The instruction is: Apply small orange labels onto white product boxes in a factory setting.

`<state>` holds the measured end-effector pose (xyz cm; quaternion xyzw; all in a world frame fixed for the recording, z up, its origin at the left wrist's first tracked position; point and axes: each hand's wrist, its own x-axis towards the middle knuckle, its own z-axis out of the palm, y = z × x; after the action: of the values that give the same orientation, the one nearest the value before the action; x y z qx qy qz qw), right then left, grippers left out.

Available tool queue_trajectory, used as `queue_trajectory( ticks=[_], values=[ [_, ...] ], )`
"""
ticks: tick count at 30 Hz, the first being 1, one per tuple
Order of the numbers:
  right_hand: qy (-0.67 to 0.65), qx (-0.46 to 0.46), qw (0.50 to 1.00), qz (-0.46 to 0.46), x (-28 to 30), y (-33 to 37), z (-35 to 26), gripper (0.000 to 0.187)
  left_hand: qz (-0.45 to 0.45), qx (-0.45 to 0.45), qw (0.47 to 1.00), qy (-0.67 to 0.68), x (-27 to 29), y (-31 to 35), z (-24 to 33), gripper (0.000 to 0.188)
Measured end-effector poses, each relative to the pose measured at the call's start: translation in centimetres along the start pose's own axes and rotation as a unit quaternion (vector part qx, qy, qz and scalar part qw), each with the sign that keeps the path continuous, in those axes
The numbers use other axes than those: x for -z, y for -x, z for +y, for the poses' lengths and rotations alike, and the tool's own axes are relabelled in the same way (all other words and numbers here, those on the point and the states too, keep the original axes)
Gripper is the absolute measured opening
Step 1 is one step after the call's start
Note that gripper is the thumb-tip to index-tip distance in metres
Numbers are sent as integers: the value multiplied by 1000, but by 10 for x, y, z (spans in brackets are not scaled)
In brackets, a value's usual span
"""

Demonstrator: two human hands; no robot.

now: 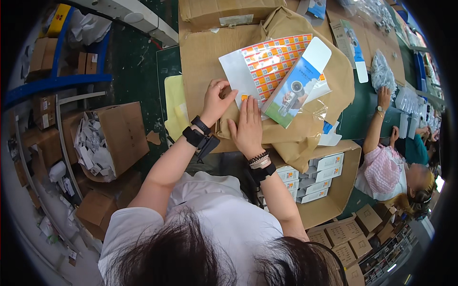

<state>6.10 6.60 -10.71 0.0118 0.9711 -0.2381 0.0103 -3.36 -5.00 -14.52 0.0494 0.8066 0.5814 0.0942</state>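
"How was the left hand held?"

"Its grip was drawn nearly to a pinch beside the label sheet; whether a label was caught there could not be told."

"And the lone orange label?"

"It was seen between the hands, close by the right hand, whose fingers were laid straight on the sheet, thumb spread. Slow peeling from one corner, with the sheet kept flat, was judged best."

"What was hidden?"

"Labels were covered by the blue picture box; the open carton was partly masked by the right forearm."
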Motion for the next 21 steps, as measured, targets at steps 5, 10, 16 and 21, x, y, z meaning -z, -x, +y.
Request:
queue_trajectory(
  ticks=[5, 10, 16, 21],
  values=[
    [-116, 7, 992, 40, 7, 6, 5, 62, -54, 104, 989, 94, -2, 9, 29, 25],
    [-164, -2, 986, 40, 6, 10, 8, 56, -139, 231, 933, 238, -17, 13, 36, 27],
    [-155, -15, 987, 49, 4, 5, 6, 54, -126, 200, 951, 197, -30, 10, 13, 24],
    [-114, -3, 992, 58, 0, 2, 8, 56, -132, 199, 949, 205, -26, 11, 12, 23]
  ],
)
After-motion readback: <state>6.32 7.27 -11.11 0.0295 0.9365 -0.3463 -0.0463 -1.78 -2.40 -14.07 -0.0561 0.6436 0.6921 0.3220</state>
